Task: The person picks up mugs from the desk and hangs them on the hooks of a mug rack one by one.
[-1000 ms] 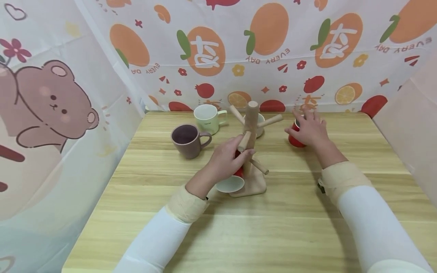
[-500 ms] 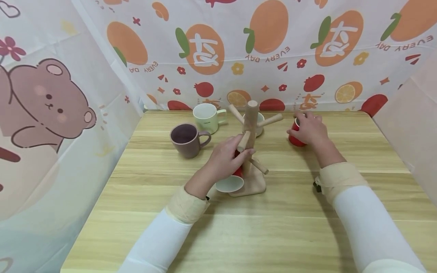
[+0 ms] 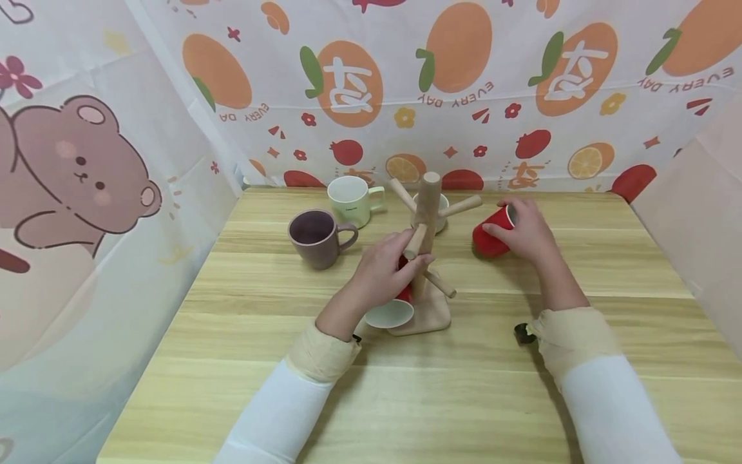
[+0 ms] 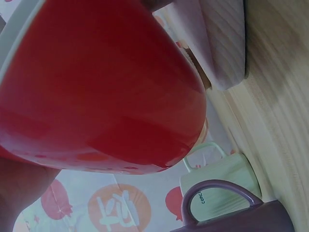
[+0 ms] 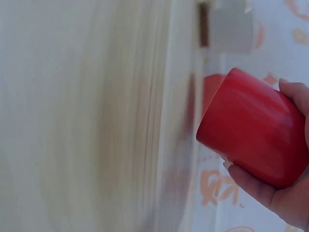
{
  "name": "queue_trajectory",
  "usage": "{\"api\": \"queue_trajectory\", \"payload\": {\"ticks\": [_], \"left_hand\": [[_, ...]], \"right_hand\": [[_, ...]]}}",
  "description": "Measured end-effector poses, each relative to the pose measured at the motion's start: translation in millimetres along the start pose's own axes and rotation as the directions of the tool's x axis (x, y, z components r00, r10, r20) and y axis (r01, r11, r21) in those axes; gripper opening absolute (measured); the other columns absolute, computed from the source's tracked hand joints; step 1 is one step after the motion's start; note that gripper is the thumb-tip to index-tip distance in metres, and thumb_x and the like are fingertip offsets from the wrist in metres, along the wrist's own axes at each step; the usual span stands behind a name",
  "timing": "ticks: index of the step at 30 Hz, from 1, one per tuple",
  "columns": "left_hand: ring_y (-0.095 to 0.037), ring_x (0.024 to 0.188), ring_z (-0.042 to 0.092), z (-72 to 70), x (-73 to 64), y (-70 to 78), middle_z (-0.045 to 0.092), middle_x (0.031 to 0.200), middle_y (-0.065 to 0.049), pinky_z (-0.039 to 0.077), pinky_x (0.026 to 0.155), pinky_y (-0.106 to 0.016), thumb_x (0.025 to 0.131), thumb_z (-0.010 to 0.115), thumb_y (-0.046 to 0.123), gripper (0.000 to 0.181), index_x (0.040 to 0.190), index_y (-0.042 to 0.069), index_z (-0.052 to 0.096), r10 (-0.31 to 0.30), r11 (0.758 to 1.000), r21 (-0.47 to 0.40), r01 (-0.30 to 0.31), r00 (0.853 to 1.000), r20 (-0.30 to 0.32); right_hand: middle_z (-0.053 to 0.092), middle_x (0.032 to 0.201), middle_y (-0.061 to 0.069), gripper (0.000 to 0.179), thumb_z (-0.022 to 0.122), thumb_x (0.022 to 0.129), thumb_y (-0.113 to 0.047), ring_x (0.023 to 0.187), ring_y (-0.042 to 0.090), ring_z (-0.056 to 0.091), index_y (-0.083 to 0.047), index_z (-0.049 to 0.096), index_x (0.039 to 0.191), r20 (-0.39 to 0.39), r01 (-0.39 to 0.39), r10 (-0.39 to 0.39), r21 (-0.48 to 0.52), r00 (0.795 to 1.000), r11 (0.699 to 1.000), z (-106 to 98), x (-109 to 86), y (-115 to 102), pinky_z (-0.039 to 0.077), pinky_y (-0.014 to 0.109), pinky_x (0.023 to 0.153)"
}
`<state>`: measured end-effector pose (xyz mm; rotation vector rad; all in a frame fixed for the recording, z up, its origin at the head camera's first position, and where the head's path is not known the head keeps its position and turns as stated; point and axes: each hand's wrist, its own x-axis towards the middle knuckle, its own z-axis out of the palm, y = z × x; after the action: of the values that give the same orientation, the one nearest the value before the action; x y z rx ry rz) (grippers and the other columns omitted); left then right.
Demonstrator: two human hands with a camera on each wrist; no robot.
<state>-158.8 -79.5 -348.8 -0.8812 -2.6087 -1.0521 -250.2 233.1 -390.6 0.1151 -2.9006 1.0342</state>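
Observation:
My left hand (image 3: 379, 270) grips a red mug (image 4: 106, 92) at the front of the wooden mug tree (image 3: 428, 206). The mug lies tilted, its white opening towards me; the hand covers much of it, and its handle is hidden. On the right, my right hand (image 3: 529, 235) grips a second red mug (image 3: 489, 241) by its sides. That mug is tipped over, base towards the tree, its white rim against the palm. In the right wrist view, thumb and fingers hold both sides of the red mug (image 5: 256, 128), which looks clear of the table.
Left of the tree stand a purple mug (image 3: 315, 240) and a pale green mug (image 3: 351, 203), both upright. A white cup (image 3: 440, 216) is partly hidden behind the post. A patterned cloth (image 3: 400, 84) hangs along the table's back edge.
My right hand has closed round the red mug, tipped it from upright and shifted it a little to the left. The left hand stays in place on its mug.

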Motion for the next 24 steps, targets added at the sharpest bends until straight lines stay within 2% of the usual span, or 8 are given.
{"api": "queue_trajectory", "payload": {"ticks": [3,6,9,11,14,17,21,24], "left_hand": [[-0.012,0.072,0.051,1.4,-0.6,-0.6,0.053,0.077,0.000,0.041,0.058,-0.028,0.098,0.060,0.035,0.023,0.105,0.013,0.059,0.004,1.000,-0.001,-0.004,1.000,0.001],[-0.012,0.072,0.050,2.5,-1.2,-1.1,0.053,0.077,0.000,0.042,0.059,-0.027,0.097,0.061,0.035,0.024,0.107,0.013,0.060,0.005,1.000,-0.012,-0.005,1.000,0.004],[-0.012,0.074,0.051,2.1,-2.0,-1.7,0.054,0.080,0.000,0.044,0.061,-0.027,0.097,0.062,0.034,0.023,0.107,0.013,0.060,-0.001,0.999,-0.044,0.001,1.000,0.005],[-0.012,0.077,0.051,0.9,-2.5,-2.0,0.056,0.084,0.000,0.046,0.064,-0.027,0.096,0.064,0.032,0.022,0.107,0.014,0.060,-0.002,0.998,-0.066,0.002,1.000,0.003],[-0.014,0.087,0.053,-3.0,-3.2,-1.9,0.061,0.097,-0.001,0.050,0.071,-0.029,0.094,0.066,0.029,0.024,0.112,0.013,0.062,0.012,0.994,-0.110,-0.011,1.000,0.005],[-0.016,0.106,0.054,-10.7,-5.3,-1.9,0.060,0.117,-0.003,0.055,0.084,-0.030,0.093,0.068,0.025,0.033,0.123,0.012,0.060,0.007,0.981,-0.193,0.000,0.999,0.037],[-0.019,0.126,0.050,-31.5,-9.4,-2.1,0.055,0.134,-0.006,0.049,0.101,-0.041,0.091,0.068,0.019,0.046,0.135,0.012,0.054,0.009,0.973,-0.231,-0.002,1.000,0.029],[-0.020,0.126,0.051,-50.8,-12.9,-0.8,0.057,0.135,-0.009,0.044,0.104,-0.046,0.089,0.068,0.012,0.048,0.135,0.008,0.055,0.030,0.971,-0.237,-0.046,0.997,-0.070]], "right_hand": [[0.039,0.142,0.015,0.071,0.074,0.084,-0.047,0.125,0.035,0.041,-0.015,0.044,0.139,-0.027,-0.034,0.040,0.187,0.999,0.982,0,-12.5,-6,0.053,0.056,0.090],[0.041,0.141,0.010,0.071,0.076,0.083,-0.046,0.125,0.030,0.042,-0.020,0.042,0.140,-0.048,-0.061,0.083,0.344,0.995,0.937,-1,-24.8,-14,0.056,0.045,0.086],[0.043,0.140,0.007,0.069,0.077,0.083,-0.043,0.124,0.026,0.043,-0.023,0.042,0.140,-0.062,-0.042,0.077,0.439,0.995,0.898,-5,-35.2,-24,0.055,0.030,0.080],[0.044,0.140,0.006,0.067,0.077,0.084,-0.039,0.124,0.025,0.043,-0.022,0.043,0.140,-0.080,-0.001,0.044,0.467,0.996,0.884,-10,-41.2,-31,0.054,0.024,0.077],[0.046,0.139,0.004,0.062,0.078,0.084,-0.031,0.123,0.024,0.045,-0.019,0.047,0.137,-0.119,0.085,-0.028,0.507,0.992,0.858,-18,-50.6,-44,0.055,0.021,0.075],[0.048,0.139,0.004,0.058,0.078,0.083,-0.021,0.120,0.023,0.048,-0.014,0.050,0.134,-0.177,0.185,-0.105,0.533,0.979,0.826,-27,-61.7,-55,0.056,0.020,0.075],[0.049,0.139,0.007,0.056,0.077,0.080,-0.005,0.120,0.025,0.049,-0.006,0.053,0.130,-0.257,0.327,-0.213,0.577,0.943,0.749,-39,-74.8,-67,0.056,0.020,0.076],[0.050,0.139,0.012,0.055,0.075,0.075,0.006,0.123,0.027,0.047,0.000,0.055,0.126,-0.318,0.427,-0.287,0.615,0.904,0.663,-46,-82.5,-73,0.056,0.020,0.079]]}}
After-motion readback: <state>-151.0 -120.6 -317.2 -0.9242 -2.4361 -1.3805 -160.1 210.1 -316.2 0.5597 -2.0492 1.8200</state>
